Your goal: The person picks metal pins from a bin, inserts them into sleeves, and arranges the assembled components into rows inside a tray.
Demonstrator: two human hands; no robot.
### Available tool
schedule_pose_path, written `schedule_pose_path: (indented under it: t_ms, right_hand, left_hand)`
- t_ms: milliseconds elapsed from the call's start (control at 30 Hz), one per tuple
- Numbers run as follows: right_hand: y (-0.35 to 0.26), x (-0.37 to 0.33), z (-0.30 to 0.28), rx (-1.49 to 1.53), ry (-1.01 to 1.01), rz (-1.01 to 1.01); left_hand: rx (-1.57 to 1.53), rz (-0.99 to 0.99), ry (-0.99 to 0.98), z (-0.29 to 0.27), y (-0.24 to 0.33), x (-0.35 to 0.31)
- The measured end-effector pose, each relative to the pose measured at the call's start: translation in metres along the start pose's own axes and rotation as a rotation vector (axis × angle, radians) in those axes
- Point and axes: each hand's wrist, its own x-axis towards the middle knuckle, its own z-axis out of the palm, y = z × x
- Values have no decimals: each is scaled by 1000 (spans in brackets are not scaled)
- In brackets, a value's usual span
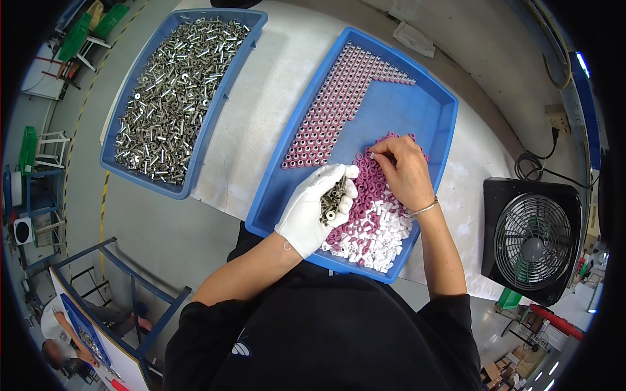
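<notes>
My left hand (312, 207), in a white glove, is cupped around a handful of small metal flanged pins (332, 201) above the near part of a blue tray (266, 202). Bare, with a bracelet at the wrist, my right hand (405, 168) pinches thumb and forefinger together over a heap of pink rings (370, 182). Something small and pale shows at those fingertips, too small to name. Small white sleeves (381, 244) lie mixed with rings nearest me. Farther left in the tray, pink-ringed metal pieces (326, 111) stand upright in close rows.
A second blue tray (195, 176) at the left is full of loose metal pins (176, 98). A black fan (531, 241) stands at the right, near a cable and socket (556, 118). A white cloth (414, 39) lies behind the tray. Another person (62, 332) sits at the lower left.
</notes>
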Motion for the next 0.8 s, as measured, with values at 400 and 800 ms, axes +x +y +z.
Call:
schedule_pose_path:
  t_ms: [400,800]
  right_hand:
    - [-26,-4,-8,205,71,136]
    - [-70,-28,4,689,132,132]
  left_hand:
    - [75,48,48,8,2,-4]
    - [465,163,25,13,1,-9]
